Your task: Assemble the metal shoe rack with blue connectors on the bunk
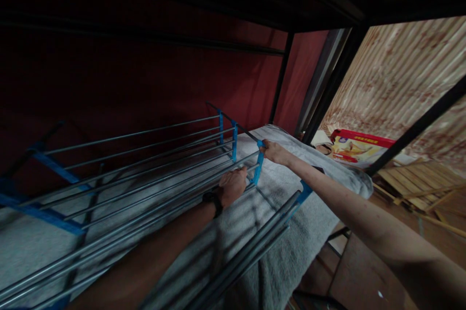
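Observation:
A shoe rack [145,174] of thin grey metal tubes and blue plastic joints lies on a grey blanket [280,261]. My left hand [233,186], with a dark band on the wrist, is closed around the rack's tubes near their right end; its fingertips are partly hidden. Beyond it, my right hand [274,152] pinches the top of an upright blue joint [258,166] where a dark tube meets it. Another blue joint [305,192] holds the ends of the nearest tubes, partly behind my right forearm. More blue joints [58,166] are at the left end.
Dark metal posts [337,77] and rails frame the surface, with a red wall [145,81] behind. At the right are a red and yellow box [360,147], a slatted wooden piece [422,183] and a corrugated metal sheet [411,72]. The blanket's edge drops toward the floor.

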Tool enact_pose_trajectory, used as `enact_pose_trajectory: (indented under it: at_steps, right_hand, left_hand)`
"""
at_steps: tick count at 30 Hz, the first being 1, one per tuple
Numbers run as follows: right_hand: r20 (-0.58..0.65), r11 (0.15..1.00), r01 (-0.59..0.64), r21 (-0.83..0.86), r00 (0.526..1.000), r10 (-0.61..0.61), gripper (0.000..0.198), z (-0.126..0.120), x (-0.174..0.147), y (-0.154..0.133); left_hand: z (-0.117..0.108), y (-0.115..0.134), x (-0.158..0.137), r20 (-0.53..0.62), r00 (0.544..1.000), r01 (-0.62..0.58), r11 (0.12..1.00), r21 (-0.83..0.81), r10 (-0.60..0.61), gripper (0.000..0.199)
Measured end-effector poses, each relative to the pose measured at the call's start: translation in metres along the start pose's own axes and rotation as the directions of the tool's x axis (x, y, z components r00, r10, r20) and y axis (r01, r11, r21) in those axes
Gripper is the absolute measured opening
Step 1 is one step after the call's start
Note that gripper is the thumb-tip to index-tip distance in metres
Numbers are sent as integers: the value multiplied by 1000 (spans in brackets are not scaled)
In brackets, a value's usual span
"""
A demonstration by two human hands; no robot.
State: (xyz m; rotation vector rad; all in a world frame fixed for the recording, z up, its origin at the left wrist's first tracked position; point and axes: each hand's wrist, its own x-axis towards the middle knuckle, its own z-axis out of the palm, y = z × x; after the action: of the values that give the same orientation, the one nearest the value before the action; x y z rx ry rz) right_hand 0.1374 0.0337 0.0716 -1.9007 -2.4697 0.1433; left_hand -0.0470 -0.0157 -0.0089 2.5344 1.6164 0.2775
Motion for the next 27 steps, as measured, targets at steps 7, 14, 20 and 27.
enact_pose_trajectory:
  at_steps: [7,14,20,27]
  right_hand:
    - [2,1000,8,-11,1000,-8,32,0,0,0]
    - [-11,1000,-7,13,1000,7,30,1,-2,-2]
    - [-3,993,-55,108,998,56,29,-1,-2,-2]
    - [15,973,-105,207,994,104,25,-1,-3,-2]
  left_hand:
    - [3,-5,4,-10,1000,2,1000,-22,-2,34]
    - [6,-5,-3,-79,997,-6,998,70,12,42]
    - [40,-12,-26,-34,761,-610,732,302,648,42]
    - [74,-18,-17,92,970,-233,969,84,226,19]
